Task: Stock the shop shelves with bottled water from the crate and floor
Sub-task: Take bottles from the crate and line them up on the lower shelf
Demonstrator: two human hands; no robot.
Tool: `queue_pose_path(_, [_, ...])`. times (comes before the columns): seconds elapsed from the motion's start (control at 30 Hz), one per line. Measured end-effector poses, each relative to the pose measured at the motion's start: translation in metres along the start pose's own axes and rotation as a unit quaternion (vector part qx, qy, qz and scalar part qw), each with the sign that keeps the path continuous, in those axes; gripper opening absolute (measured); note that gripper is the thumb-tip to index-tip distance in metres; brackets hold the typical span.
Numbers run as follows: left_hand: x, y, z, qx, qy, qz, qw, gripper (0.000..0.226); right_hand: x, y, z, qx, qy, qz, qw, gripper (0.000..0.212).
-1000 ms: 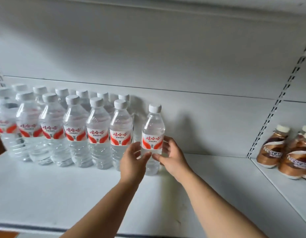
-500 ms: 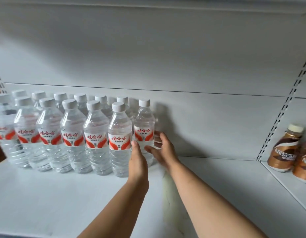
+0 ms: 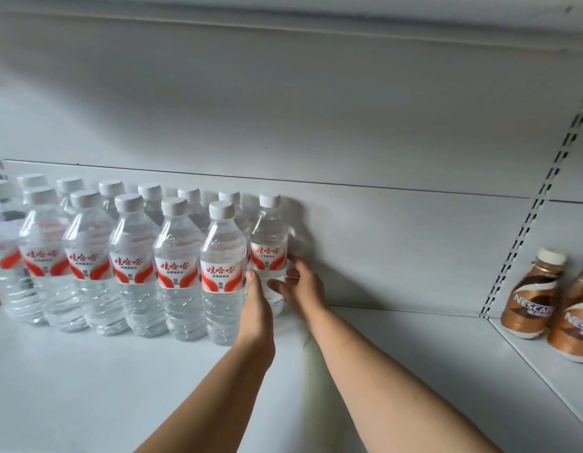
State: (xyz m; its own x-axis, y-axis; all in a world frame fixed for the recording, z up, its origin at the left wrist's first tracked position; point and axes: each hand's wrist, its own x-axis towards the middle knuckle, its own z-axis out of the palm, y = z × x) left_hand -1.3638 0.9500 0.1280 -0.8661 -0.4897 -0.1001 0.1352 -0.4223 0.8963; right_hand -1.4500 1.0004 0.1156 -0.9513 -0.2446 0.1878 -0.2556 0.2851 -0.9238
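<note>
Clear glossy plastic bottles [image 3: 179, 273], matt shelf [image 3: 87, 387]

Two bare arms on my feed
My left hand [image 3: 256, 310] and right hand [image 3: 305, 289] are bare; back from each grip, the wrists and forearms [image 3: 375, 364] are bare too.

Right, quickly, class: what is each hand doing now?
Left hand: open, flat against the end bottle.
Right hand: gripping that bottle.
</note>
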Motion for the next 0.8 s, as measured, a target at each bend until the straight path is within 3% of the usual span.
queue_pose_path(0.1, [-0.005,0.003,-0.002,0.016,0.011,-0.037,0.999,0.057,-0.012,-0.01,-0.011,0.006,0.017,0.039,0.999,0.07])
queue_pose_path(0.3, [-0.053,0.069,0.016,0.046,-0.005,-0.144,0.989,0.06,-0.06,-0.065,-0.072,-0.061,0.03,0.129,0.989,0.041])
queue_pose_path(0.43, [-0.099,0.133,0.037,0.174,-0.029,-0.147,0.973,0.047,-0.109,-0.129,-0.118,-0.016,0.066,0.199,0.978,0.033])
queue_pose_path(0.57, [-0.161,0.2,0.081,0.275,-0.115,-0.139,0.944,0.031,-0.169,-0.196,-0.164,0.002,0.11,0.242,0.964,0.033])
queue_pose_path(0.8, [-0.299,0.277,0.162,0.321,-0.298,-0.128,0.89,0.027,-0.309,-0.311,-0.269,0.017,0.257,0.276,0.926,0.037])
